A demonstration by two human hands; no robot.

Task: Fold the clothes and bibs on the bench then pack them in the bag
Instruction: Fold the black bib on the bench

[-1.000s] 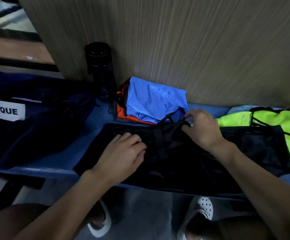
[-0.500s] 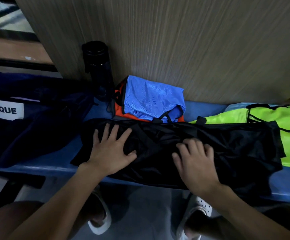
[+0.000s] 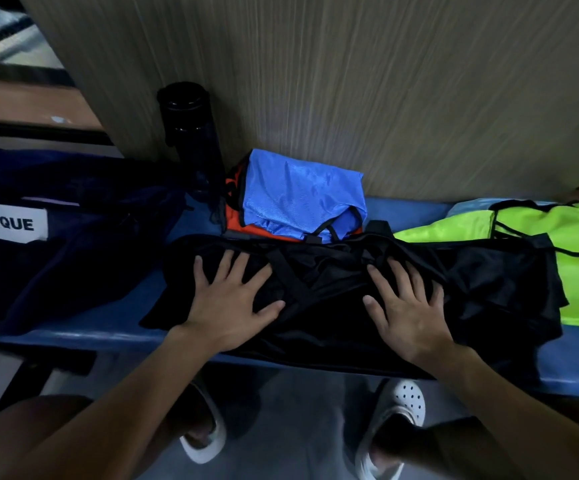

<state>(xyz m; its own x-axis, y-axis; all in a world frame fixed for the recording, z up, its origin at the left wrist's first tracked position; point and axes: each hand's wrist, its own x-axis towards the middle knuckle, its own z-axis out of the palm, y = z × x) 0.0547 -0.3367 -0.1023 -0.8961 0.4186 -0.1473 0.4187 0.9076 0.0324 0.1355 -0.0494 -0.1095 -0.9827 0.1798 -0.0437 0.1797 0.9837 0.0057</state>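
A black mesh bib (image 3: 343, 306) lies spread lengthwise across the blue bench (image 3: 118, 323). My left hand (image 3: 227, 299) presses flat on its left part, fingers spread. My right hand (image 3: 407, 306) presses flat on its middle, fingers straight. Behind the black bib sits a folded blue bib (image 3: 298, 195) on top of a folded orange one (image 3: 236, 216), against the wall. A neon yellow bib (image 3: 565, 244) lies at the right, partly under the black bib's end. The dark navy bag (image 3: 56, 237) with a white LVQUE label lies at the left.
A black bottle (image 3: 191, 133) stands against the wooden wall behind the bag and the folded bibs. My feet in white shoes (image 3: 395, 420) stand on the grey floor just below the bench's front edge.
Both hands went from curled on the black bib's top edge to lying flat on it. The right hand moved down from the far edge and a little rightward.
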